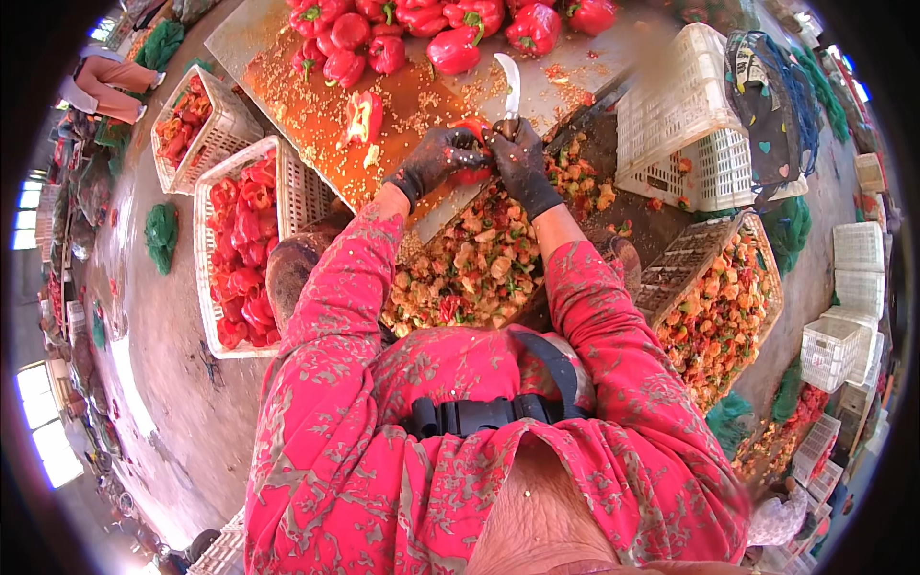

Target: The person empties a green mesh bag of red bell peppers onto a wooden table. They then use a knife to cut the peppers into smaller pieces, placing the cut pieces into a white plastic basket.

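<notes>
My left hand (444,159), in a dark glove, grips a red bell pepper (471,175) at the near edge of a metal-topped table (402,108). My right hand (519,162), gloved too, is closed around the handle of a knife with a curved blade (509,80), which points away from me. Its fingers also meet the pepper, largely hidden between both hands. A cut pepper piece (363,117) lies on the table to the left, among scattered seeds. Whole red bell peppers (454,50) are heaped at the far side.
On the left stand white plastic crates of cut red peppers (248,244). Pepper cores (478,255) pile up below the table edge, and more fill a crate (719,316) at right. A tipped white crate (679,122) bears a dark cloth. A person (111,86) is at far left.
</notes>
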The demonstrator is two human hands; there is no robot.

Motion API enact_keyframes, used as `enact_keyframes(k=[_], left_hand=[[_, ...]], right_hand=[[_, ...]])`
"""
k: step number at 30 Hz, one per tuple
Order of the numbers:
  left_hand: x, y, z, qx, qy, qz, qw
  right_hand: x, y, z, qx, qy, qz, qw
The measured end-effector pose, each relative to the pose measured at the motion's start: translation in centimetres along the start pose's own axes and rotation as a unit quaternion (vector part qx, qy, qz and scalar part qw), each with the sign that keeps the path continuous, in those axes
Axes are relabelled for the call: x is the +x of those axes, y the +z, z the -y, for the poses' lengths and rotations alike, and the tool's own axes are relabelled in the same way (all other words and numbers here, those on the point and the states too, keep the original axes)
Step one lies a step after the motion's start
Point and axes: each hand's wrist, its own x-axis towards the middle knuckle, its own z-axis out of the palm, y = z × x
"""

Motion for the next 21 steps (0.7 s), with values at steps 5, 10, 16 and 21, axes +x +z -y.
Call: enact_keyframes(k=[5,10,16,21], left_hand=[[-0.5,1.2,-1.4,-0.039,0.001,0.002,0.999],[-1.5,2.9,-1.7,0.094,-0.001,-0.067,0.993],[-2.9,2.0,-1.8,-0.131,-0.081,-0.009,0.988],[-3.3,3.0,-1.0,0.005,0.036,-0.059,0.998]], right_hand=[[-0.5,0.3,1.2,-0.018,0.016,0.016,1.000],[-0.5,0.5,0.0,-0.007,-0.006,-0.022,1.000],[-1.4,0.1,3.4,0.046,-0.078,0.045,0.995],[-1.6,0.4,3.7,0.035,-0.060,0.066,0.995]])
